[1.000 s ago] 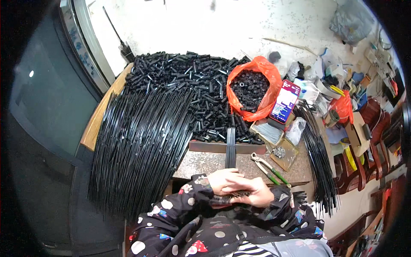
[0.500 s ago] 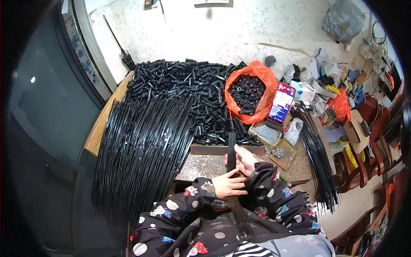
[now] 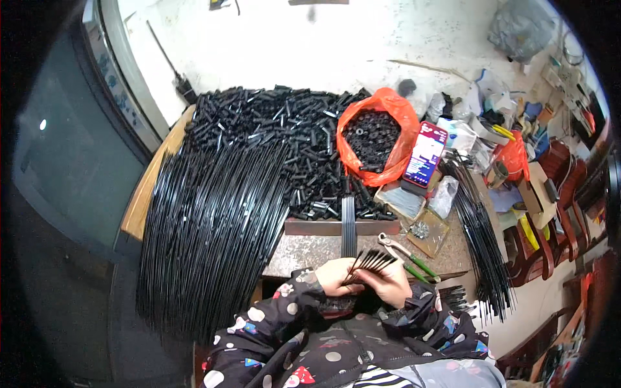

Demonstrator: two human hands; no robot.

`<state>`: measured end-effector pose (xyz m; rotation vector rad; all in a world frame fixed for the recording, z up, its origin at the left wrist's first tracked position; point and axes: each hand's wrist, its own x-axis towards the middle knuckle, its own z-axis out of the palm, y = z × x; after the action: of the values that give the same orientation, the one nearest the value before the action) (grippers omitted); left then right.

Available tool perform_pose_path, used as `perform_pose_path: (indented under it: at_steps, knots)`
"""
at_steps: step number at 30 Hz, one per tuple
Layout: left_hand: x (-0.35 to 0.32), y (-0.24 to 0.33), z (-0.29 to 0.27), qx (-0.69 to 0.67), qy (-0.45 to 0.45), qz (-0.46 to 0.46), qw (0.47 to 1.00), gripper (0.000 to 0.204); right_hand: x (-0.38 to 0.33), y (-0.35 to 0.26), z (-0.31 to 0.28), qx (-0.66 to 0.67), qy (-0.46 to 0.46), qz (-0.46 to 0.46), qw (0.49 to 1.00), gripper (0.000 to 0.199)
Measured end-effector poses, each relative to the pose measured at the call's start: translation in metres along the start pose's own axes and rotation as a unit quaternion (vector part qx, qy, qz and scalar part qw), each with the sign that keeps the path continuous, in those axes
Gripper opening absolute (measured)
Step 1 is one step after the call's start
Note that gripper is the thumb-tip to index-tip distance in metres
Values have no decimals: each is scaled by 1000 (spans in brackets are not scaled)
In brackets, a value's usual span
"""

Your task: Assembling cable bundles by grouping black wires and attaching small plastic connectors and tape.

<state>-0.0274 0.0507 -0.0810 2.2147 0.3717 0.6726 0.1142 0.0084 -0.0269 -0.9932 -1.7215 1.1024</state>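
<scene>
Close to my body, my left hand [image 3: 335, 274] and my right hand [image 3: 389, 282] are closed together on a bunch of thin black rods [image 3: 372, 260], whose upper ends fan out between the thumbs. Just beyond my left hand, a flat row of black rods [image 3: 348, 225] lies side by side across a dark metal bar [image 3: 310, 227] at the edge of the heaped parts. Whether this row joins the bunch in my hands is hidden. Pincers with green handles [image 3: 409, 258] lie on the table beyond my right hand.
Black tubular parts [image 3: 259, 119] are heaped at the back. A large sheaf of black rods [image 3: 210, 233] covers the left side. An orange bag [image 3: 414, 129] holds small black pieces. A lit phone [image 3: 425, 155] stands beside it, with more rods [image 3: 482, 252] at the right.
My hands have drawn in and turned, and the rod ends now fan out between them. My right hand has come away from the bar, and the pincers now show.
</scene>
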Motion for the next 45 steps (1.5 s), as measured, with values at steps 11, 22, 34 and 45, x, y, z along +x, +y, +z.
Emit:
perform_pose_path:
  at_steps: [11,22,34,45]
  knots:
    - [0,20,-21,-40,38,27,998,27,22,-41,-30,-72,-250,-159,952,27]
    - [8,68,-48,-169,11,-37,985,19,86,62,-85,-580,76,110,803,17]
    - [10,72,-56,-150,85,-32,984,20,70,73,-84,-522,125,-174,825,7]
    - [29,78,-62,-63,177,-45,981,16,8,-60,-31,-287,54,-225,930,37]
